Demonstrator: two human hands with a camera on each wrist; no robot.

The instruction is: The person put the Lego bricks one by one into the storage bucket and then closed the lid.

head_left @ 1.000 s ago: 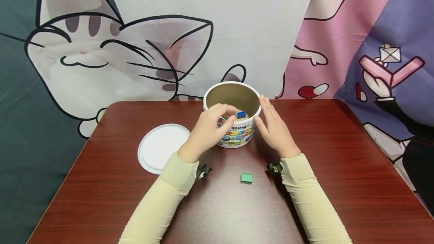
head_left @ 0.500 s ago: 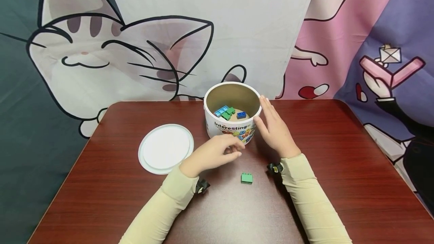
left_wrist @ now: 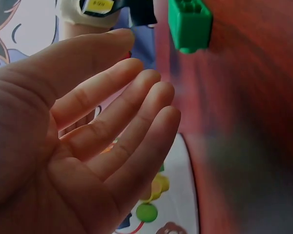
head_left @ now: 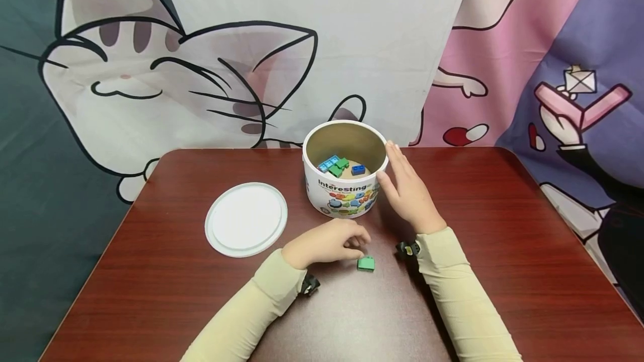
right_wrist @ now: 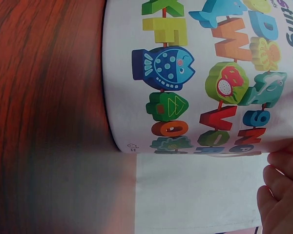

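Note:
A green toy brick (head_left: 365, 264) lies on the table, just beyond the fingertips of my left hand (head_left: 327, 243). In the left wrist view the fingers of that hand are loosely bent and hold nothing, with the green brick (left_wrist: 189, 27) past them. A white round bucket (head_left: 314, 197) with a colourful printed label stands uncovered. My right hand (head_left: 410, 194) rests with straight fingers against the bucket's right side; the right wrist view has its fingers at the bucket wall (right_wrist: 122, 73). Inside lie a light blue brick (head_left: 328, 163), green bricks (head_left: 338, 168) and a blue brick (head_left: 358, 170).
The bucket's white lid (head_left: 246, 219) lies flat on the brown table (head_left: 151, 272), left of the bucket. Behind the table's far edge hangs a printed cartoon cloth (head_left: 382, 43). A dark object (head_left: 621, 244) stands beyond the table at the right.
My left hand has come out from over the bucket and moved down towards me, to beside the green brick. The bricks inside now show. My right hand stays at the bucket.

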